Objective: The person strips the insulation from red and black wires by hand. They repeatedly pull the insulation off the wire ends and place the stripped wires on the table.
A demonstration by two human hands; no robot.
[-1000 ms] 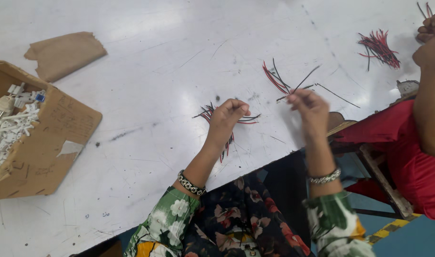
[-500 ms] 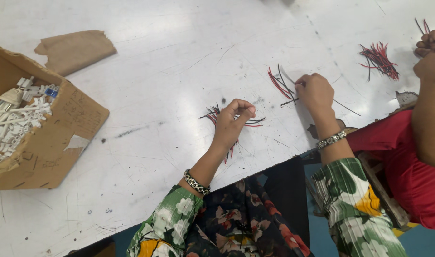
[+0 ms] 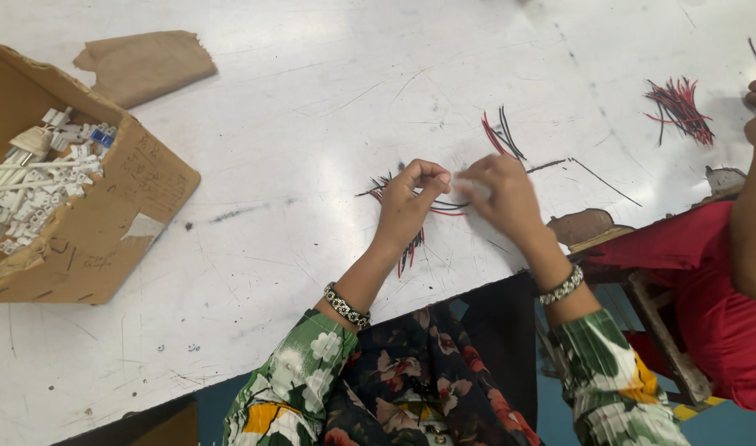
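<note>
My left hand (image 3: 409, 206) rests on the white table (image 3: 312, 107), fingers curled and pinched on a small bundle of red and black wires (image 3: 409, 248) that sticks out below and to the left of it. My right hand (image 3: 502, 198) is blurred and sits right beside it, fingertips meeting those of my left hand. The blur hides what, if anything, it holds. A thin red wire (image 3: 448, 212) runs between the two hands.
An open cardboard box (image 3: 130, 206) of small white plastic parts (image 3: 39, 182) stands at the left, a torn cardboard piece (image 3: 142, 66) behind it. Loose wires (image 3: 500, 136) lie beyond my hands. At the right a person in red (image 3: 725, 272) works by another wire pile (image 3: 679, 107).
My right hand has drawn back from the loose wires farther out and come in against my left hand. My left hand has stayed on its bundle.
</note>
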